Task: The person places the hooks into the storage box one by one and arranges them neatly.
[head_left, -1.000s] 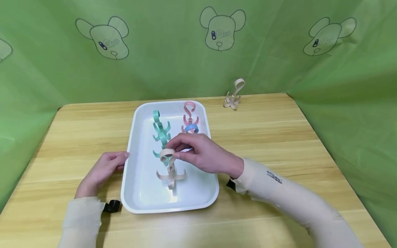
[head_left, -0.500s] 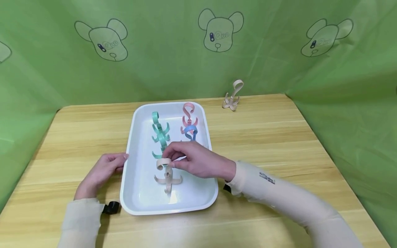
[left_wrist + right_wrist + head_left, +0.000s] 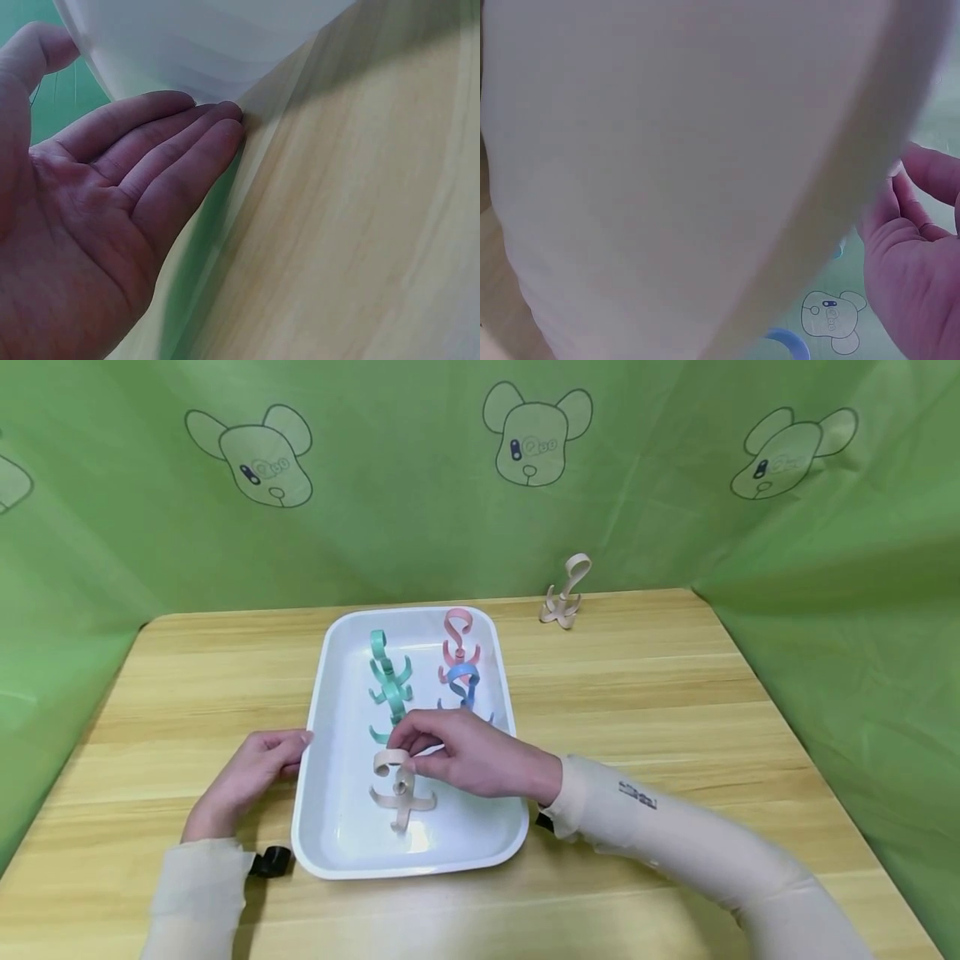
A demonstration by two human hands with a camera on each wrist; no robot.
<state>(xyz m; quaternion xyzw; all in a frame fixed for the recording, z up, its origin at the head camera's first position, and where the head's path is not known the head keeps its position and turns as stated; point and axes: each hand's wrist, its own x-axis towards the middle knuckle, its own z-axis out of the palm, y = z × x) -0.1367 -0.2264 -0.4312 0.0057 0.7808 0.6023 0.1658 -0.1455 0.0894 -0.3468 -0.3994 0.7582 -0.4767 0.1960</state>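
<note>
My right hand [image 3: 468, 756] pinches a beige rotating hanger hook [image 3: 402, 797] near its curled top, with thumb and forefinger. Its spread prongs sit low over the front half of the white tray [image 3: 315, 843]. Against the tray's left side rests my left hand [image 3: 245, 781]; in the left wrist view its straight fingers [image 3: 172, 172] touch the outer wall and the thumb is at the rim. Behind the right hand in the tray stand a blue hook [image 3: 463, 677], a pink hook [image 3: 458, 627] and green hooks [image 3: 390, 681], partly overlapping each other.
Another beige hook [image 3: 562, 606] stands upright on the wooden table [image 3: 637, 693], at the back right outside the tray. A green curtain [image 3: 405, 527] closes off the back and sides. The tray wall blocks much of the right wrist view.
My right hand has brought the beige hook a little toward me and to the left, lower in the tray. More of the blue hook shows. The left hand has stayed in place.
</note>
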